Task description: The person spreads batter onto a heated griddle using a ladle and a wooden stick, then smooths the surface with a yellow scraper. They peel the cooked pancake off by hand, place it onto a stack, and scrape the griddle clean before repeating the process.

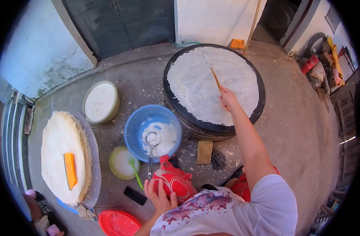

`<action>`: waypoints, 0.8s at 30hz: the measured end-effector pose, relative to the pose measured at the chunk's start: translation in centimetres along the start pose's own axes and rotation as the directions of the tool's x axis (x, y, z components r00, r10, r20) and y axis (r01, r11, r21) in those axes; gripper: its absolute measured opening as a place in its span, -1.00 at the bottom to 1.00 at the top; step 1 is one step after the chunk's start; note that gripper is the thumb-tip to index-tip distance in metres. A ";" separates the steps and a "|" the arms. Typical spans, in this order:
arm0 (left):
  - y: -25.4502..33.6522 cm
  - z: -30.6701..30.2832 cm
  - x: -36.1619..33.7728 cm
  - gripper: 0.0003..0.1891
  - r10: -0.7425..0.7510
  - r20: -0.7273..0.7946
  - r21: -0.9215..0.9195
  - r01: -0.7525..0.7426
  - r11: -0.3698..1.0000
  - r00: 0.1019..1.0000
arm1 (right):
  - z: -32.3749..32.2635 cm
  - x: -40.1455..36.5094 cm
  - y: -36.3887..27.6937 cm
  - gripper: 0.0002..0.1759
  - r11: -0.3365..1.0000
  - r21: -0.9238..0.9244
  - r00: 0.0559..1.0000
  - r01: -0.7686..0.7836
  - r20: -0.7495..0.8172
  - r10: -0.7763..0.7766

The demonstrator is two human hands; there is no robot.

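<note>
The right hand (228,99) covers the lower end of a stick (215,77), whose pale far tip is hard to tell from the white layer (187,86) beneath it. The right forearm hides part of the griddle (261,96) rim. A ladle's (150,167) head is partly sunk in white paste (168,135). The bottom edge cuts off the left hand's (162,198) forearm and a red basin (119,223). At lower left, 2 pink items (52,230) are too small to name.
</note>
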State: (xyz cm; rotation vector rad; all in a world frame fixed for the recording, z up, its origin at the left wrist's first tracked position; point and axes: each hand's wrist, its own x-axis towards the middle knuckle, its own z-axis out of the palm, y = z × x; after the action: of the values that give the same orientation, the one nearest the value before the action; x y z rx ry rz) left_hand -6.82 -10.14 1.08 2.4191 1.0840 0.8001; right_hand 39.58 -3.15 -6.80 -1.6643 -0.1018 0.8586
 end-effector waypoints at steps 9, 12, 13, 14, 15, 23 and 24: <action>-0.1 0.1 0.2 -0.45 0.012 0.023 -0.018 -0.012 1.000 1.000 | 4.4 0.7 -1.7 -0.64 0.468 -0.845 0.904 0.259 0.042 -0.426; -0.2 0.3 0.2 -0.45 0.021 0.015 -0.011 -0.021 1.000 1.000 | 3.5 -0.9 -2.4 -0.64 0.861 -0.491 0.991 0.129 0.035 -0.128; -0.2 0.2 0.2 -0.45 0.016 0.019 -0.013 -0.016 1.000 1.000 | 2.5 -0.4 -2.0 -0.64 0.944 -0.325 0.995 0.053 -0.060 -0.076; -0.2 0.2 0.1 -0.45 0.011 0.023 -0.015 -0.011 1.000 1.000 | 1.6 0.1 -1.4 -0.64 0.990 -0.140 0.989 -0.014 -0.145 -0.007; -0.1 0.1 0.2 -0.45 0.012 0.023 -0.015 -0.011 1.000 1.000 | 1.0 0.7 -0.3 -0.64 0.990 -0.139 0.989 -0.014 -0.145 -0.007; 0.1 0.1 0.4 -0.46 0.008 0.012 -0.008 -0.008 1.000 1.000 | 1.7 -2.8 -1.3 -0.58 0.961 -0.246 0.976 0.123 0.206 -0.072; 0.1 0.1 0.4 -0.46 0.008 0.012 -0.007 -0.008 1.000 1.000 | 1.7 -2.8 -1.8 -0.58 0.961 -0.246 0.976 0.123 0.207 -0.073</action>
State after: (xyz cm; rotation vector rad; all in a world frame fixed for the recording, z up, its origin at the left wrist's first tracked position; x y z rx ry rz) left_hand -6.47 -9.90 1.21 2.4206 1.0664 0.7898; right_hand 37.23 -2.62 -3.94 -1.7940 -0.4456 0.9629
